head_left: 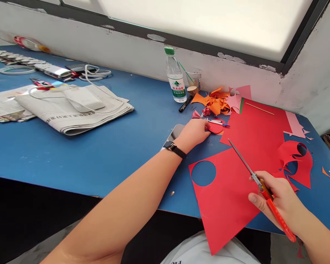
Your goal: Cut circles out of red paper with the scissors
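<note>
My left hand (pixel 194 131) reaches across the table, its fingers bent and closed at the edge of a red paper circle (pixel 216 128). Whatever lies under the fingertips is hidden. Over that circle lies a white and blue drawing compass (pixel 220 123). A phone (pixel 172 135) is partly covered by my left wrist. In my right hand (pixel 277 194) are scissors (pixel 264 190) with red handles, blades pointing up and left. Below them a red paper sheet (pixel 225 198) with a round hole overhangs the table's front edge.
A larger red sheet (pixel 253 128) carries a thin stick (pixel 260 108). Orange scraps (pixel 216 101) and red offcuts (pixel 305 161) lie nearby. A water bottle (pixel 176 79) stands by the wall, beside a black marker (pixel 185 104). Newspapers (pixel 63 113) with a white cable occupy the left.
</note>
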Tool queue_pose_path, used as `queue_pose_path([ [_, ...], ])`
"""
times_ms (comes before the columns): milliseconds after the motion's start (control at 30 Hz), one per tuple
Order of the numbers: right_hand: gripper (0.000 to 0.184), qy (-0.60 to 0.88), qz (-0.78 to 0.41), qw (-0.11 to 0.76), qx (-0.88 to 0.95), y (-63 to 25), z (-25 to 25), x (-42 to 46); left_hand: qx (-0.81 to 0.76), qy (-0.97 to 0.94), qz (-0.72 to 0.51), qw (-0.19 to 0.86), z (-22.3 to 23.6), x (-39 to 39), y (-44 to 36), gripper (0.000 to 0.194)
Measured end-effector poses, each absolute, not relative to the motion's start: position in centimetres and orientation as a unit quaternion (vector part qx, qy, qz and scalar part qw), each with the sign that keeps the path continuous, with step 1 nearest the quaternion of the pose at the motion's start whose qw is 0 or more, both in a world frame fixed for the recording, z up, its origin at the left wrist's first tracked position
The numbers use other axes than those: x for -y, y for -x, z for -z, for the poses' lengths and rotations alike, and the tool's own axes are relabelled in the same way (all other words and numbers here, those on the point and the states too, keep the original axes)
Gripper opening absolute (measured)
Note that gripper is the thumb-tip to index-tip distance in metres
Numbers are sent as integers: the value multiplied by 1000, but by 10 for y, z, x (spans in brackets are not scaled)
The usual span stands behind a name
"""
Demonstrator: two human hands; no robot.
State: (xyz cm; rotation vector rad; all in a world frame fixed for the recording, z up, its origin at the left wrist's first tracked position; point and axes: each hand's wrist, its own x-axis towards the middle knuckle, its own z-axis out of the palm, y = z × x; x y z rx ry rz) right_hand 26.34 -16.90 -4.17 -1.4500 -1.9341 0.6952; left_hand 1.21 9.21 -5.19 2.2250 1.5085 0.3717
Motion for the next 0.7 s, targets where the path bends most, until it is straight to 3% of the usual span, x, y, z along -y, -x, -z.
queue_pose_path([
  [700, 27, 584, -262, 278, 716, -266, 54, 167, -489, -844, -118, 184, 50, -79, -20, 37],
])
